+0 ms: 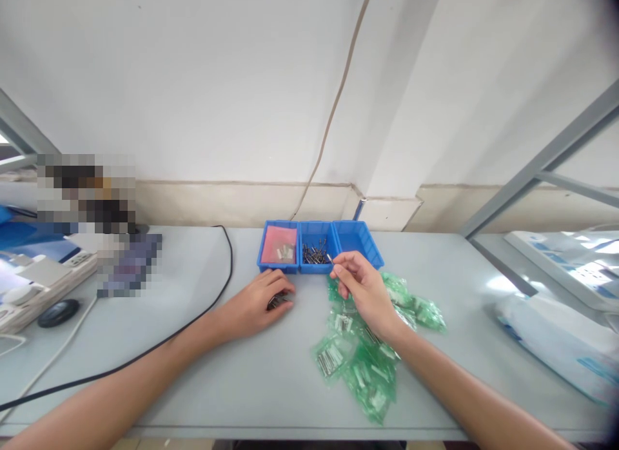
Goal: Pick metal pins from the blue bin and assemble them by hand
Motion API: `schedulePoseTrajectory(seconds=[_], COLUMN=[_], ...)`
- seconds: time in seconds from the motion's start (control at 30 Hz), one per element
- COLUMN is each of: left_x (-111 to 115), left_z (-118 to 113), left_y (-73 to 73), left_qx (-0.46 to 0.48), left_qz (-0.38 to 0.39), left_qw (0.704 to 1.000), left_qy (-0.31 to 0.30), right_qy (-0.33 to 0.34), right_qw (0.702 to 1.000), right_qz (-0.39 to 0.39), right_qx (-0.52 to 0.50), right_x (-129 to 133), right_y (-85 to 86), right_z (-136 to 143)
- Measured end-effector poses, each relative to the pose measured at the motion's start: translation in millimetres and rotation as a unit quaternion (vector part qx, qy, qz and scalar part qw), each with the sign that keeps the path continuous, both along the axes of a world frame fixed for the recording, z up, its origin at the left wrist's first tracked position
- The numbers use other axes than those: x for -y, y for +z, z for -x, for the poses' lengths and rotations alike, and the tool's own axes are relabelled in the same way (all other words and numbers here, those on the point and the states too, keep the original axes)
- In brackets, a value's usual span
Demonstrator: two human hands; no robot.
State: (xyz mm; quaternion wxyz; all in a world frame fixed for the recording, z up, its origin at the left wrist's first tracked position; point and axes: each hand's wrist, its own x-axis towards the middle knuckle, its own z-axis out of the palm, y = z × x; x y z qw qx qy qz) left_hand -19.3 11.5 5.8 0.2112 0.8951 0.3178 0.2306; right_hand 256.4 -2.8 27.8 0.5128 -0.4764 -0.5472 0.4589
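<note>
My left hand [265, 302] rests on the table in front of the left blue bin, its fingers curled round several small dark metal pins [277, 300]. Between the thumb and fingertips of my right hand [360, 285] is one small metal pin [330, 259], held at the front edge of the middle blue bin [316, 268]. Loose pins [314, 252] lie in that bin. The left blue bin [279, 268] holds a pink bag [273, 239] and some pale small pieces. Beneath and around my right wrist lie several green plastic bags [370, 379] with metal parts inside.
A right blue bin [358, 237] adjoins the middle one. A black cable [231, 256] crosses the table at left, near a black mouse [58, 313]. A white soft pack [556, 347] lies at right beside a metal frame [536, 166]. The wall stands behind.
</note>
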Motion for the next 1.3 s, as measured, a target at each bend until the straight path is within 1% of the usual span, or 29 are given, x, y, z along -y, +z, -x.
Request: schedulePoseTrajectory(seconds=[0.17,0.47,0.63,0.77,0.83,0.93,1.0,1.1,1.17,1.2,1.3], left_x=[1,0,-1,-2,-3,-3,-4,-4,-4,-4,-5], left_z=[0,-1,-1,-2,-2,-1,-1,-1,-2,-2,-3], left_y=[-0.8,-2.1,-4.9,-5.6,-6.3,-8.2,-9.2,-8.7,-7.6,-7.2,-6.9], left_qx=[-0.003,0.002,0.012,0.027,0.035,0.041,0.043,0.044,0.05,0.055,0.073], left_qz=[-0.005,-0.019,-0.019,0.006,0.022,0.034,0.036,0.05,0.069,0.08,0.109], left_qw=[1.0,1.0,1.0,1.0,0.999,0.999,0.998,0.998,0.996,0.995,0.991], left_qy=[0.003,0.005,0.0,-0.004,-0.004,0.002,0.007,0.016,0.02,0.021,0.02], right_qy=[0.023,-0.004,0.0,0.011,0.025,0.084,0.136,0.191,0.212,0.218,0.226], right_qw=[1.0,0.998,0.993,0.981,0.971,0.947,0.922,0.869,0.843,0.836,0.831], right_qz=[0.004,-0.031,-0.039,-0.07,-0.104,-0.165,-0.209,-0.268,-0.282,-0.282,-0.275], right_qx=[-0.004,0.054,0.11,0.178,0.214,0.261,0.296,0.369,0.407,0.417,0.427], right_x=[0,3,6,8,8,8,9,10,11,11,12], right_y=[0.4,-2.4,-2.8,-3.9,-4.7,-6.6,-8.8,-12.9,-15.2,-16.0,-17.0], right_z=[-3,2,3,1,0,0,1,1,2,2,3])
